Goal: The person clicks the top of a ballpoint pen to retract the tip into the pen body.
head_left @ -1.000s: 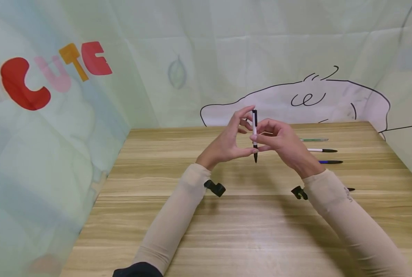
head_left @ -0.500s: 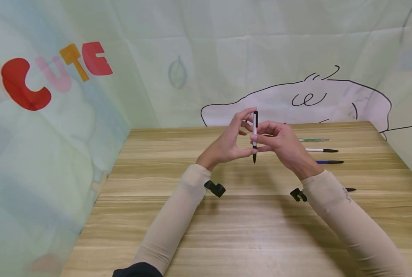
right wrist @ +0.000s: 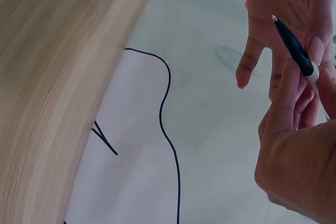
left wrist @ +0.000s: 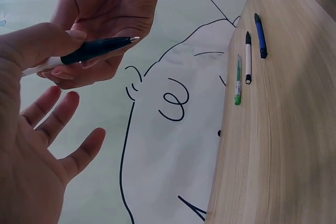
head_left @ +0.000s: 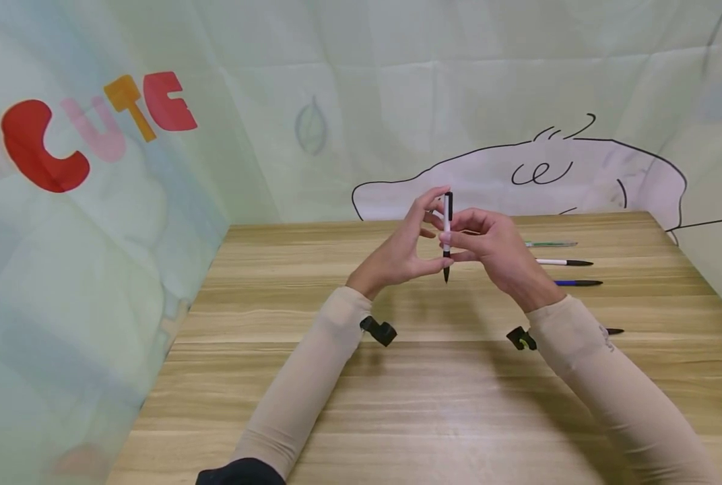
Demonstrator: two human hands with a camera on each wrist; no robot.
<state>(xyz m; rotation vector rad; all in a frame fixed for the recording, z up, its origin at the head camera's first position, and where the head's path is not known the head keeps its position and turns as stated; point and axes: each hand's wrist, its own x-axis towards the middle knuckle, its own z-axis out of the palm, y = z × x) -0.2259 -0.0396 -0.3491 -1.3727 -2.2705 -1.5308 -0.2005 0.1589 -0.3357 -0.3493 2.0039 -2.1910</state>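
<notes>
Both hands hold a white pen with a black grip and cap (head_left: 446, 232) upright above the wooden table (head_left: 434, 404). My left hand (head_left: 405, 248) pinches it end to end, index fingertip at the top and thumb on the black grip near the tip. My right hand (head_left: 493, 250) grips the barrel from the right with curled fingers. In the left wrist view the left thumb lies on the pen's grip (left wrist: 92, 50), with the right hand (left wrist: 113, 9) behind it. The right wrist view shows the pen (right wrist: 293, 45) between the right hand (right wrist: 294, 150) and the left hand (right wrist: 286, 3).
Several pens lie on the table's right side: a green one (head_left: 550, 244), a white and black one (head_left: 564, 263), a blue one (head_left: 576, 283), and one partly hidden by the right forearm (head_left: 614, 331). Printed fabric walls close the table's back and sides.
Almost nothing: the pen and both hands have risen a few pixels, and the grip on the pen is the same.
</notes>
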